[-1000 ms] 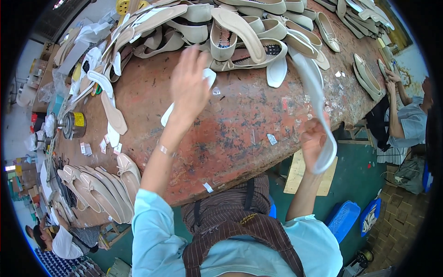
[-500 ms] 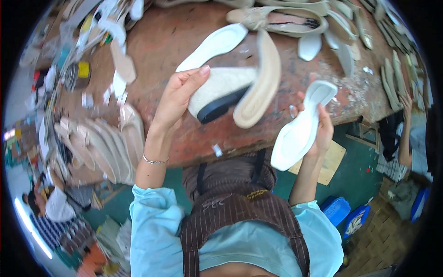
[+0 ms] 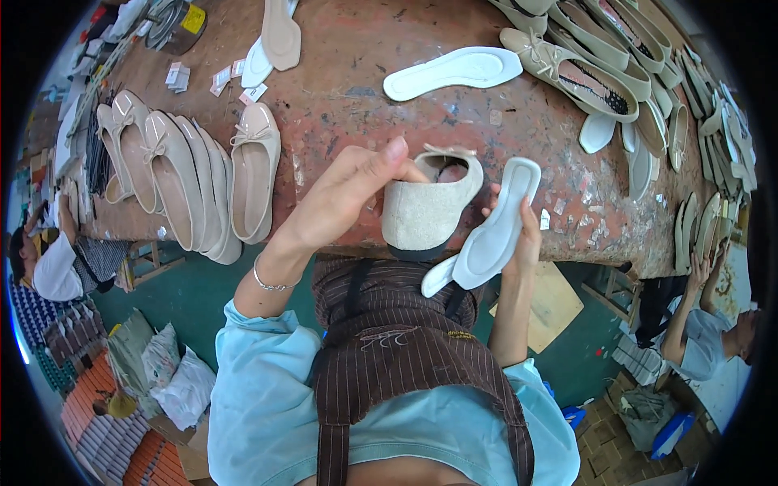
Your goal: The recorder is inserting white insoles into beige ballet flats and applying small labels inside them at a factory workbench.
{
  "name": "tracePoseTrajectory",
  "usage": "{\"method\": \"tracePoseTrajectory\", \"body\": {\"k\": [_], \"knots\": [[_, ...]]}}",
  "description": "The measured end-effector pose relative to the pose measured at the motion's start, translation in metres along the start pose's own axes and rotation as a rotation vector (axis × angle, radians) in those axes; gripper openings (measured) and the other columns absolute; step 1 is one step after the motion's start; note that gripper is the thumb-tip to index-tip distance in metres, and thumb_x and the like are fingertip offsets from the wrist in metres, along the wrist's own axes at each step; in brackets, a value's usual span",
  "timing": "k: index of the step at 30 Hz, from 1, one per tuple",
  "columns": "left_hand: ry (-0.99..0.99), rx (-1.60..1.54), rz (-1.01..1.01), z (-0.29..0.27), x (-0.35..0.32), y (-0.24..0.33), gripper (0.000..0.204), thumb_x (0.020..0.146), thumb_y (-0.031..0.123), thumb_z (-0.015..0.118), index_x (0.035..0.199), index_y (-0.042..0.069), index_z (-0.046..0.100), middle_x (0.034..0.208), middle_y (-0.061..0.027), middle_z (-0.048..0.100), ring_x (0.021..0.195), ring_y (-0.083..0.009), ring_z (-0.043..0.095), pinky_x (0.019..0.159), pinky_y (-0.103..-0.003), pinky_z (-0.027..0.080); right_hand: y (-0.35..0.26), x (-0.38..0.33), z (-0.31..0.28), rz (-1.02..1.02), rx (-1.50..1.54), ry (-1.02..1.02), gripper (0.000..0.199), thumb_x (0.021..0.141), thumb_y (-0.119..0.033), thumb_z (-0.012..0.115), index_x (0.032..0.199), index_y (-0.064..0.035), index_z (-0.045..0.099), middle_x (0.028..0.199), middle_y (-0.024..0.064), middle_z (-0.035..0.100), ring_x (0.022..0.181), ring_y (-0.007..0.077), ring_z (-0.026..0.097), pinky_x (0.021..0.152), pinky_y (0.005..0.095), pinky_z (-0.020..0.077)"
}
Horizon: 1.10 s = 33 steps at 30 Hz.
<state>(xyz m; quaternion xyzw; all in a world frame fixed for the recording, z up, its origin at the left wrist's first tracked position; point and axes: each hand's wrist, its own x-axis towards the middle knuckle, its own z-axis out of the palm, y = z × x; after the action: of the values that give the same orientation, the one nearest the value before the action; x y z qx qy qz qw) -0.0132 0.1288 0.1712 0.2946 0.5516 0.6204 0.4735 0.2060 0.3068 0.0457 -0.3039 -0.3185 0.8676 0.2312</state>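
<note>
My left hand (image 3: 344, 190) is closed on the heel rim of a beige ballet flat (image 3: 421, 215), its fingers partly hidden inside the opening. The flat is held over the table's near edge, its heel and dark sole edge facing me. In my right hand (image 3: 523, 235) is a white insole (image 3: 501, 219), pinched by its edges with the fingers on one side and the thumb on the other. A second white piece (image 3: 438, 277) shows below that insole, mostly hidden behind it. The flat and the insole are close together.
Finished-looking beige flats (image 3: 255, 174) stand in a row at left. Another white insole (image 3: 454, 73) lies on the worn red table (image 3: 340, 97). More shoes (image 3: 587, 81) pile at far right. A tin can (image 3: 176, 28) stands at far left. Co-workers sit at both sides.
The flat has turned from its side to show its heel, and the tan insole in front of it is no longer seen. The white insole has come closer to the flat. The view has shifted.
</note>
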Motion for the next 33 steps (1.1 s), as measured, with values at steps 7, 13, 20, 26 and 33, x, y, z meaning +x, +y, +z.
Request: {"method": "tracePoseTrajectory", "body": {"k": [7,13,20,26,33], "knots": [[-0.071,0.899,0.386,-0.021,-0.017,-0.010,0.012,0.075,0.010,0.074,0.084,0.001,0.071,0.074,-0.0070,0.062,0.074,-0.0243,0.060,0.062,-0.034,0.048,0.019,0.011,-0.031,0.076,0.182,-0.045,0.056,0.103,-0.041,0.043,0.136,0.0040,0.042,0.110,0.0147,0.061,0.089,0.0213,0.059,0.078,0.0359,0.0530],[0.257,1.311,0.468,-0.008,-0.042,-0.057,0.025,0.069,0.012,0.074,0.094,0.010,0.066,0.101,-0.0058,0.061,0.094,-0.0270,0.060,0.077,-0.040,0.047,0.015,0.020,-0.025,0.094,0.255,-0.054,0.057,0.101,-0.036,0.043,0.139,0.0062,0.039,0.109,0.0137,0.059,0.088,0.0220,0.056,0.076,0.0371,0.0502],[-0.281,1.022,-0.019,0.085,-0.046,-0.152,0.044,0.082,0.020,0.071,0.118,0.002,0.053,0.105,-0.0137,0.054,0.093,-0.0320,0.064,0.073,-0.042,0.054,0.008,0.016,-0.029,0.104,0.370,-0.070,0.055,0.101,-0.035,0.045,0.138,0.0042,0.039,0.113,0.0169,0.059,0.090,0.0224,0.056,0.079,0.0376,0.0505],[-0.057,0.464,0.011,0.079,-0.018,-0.164,0.031,0.078,0.006,0.071,0.108,0.002,0.064,0.099,-0.0152,0.063,0.090,-0.0341,0.064,0.078,-0.043,0.050,-0.063,-0.011,-0.061,-0.079,0.339,-0.043,0.055,0.098,-0.035,0.054,0.136,0.0011,0.036,0.116,0.0151,0.052,0.092,0.0223,0.052,0.081,0.0373,0.0498],[0.314,0.726,0.240,0.068,0.053,-0.106,0.039,0.076,0.018,0.078,0.111,0.005,0.068,0.120,-0.0179,0.058,0.109,-0.0335,0.056,0.093,-0.043,0.044,-0.127,-0.047,-0.029,-0.433,-0.027,0.019,0.055,0.100,-0.031,0.045,0.143,0.0027,0.035,0.120,0.0120,0.050,0.098,0.0211,0.051,0.090,0.0364,0.0441]]}}
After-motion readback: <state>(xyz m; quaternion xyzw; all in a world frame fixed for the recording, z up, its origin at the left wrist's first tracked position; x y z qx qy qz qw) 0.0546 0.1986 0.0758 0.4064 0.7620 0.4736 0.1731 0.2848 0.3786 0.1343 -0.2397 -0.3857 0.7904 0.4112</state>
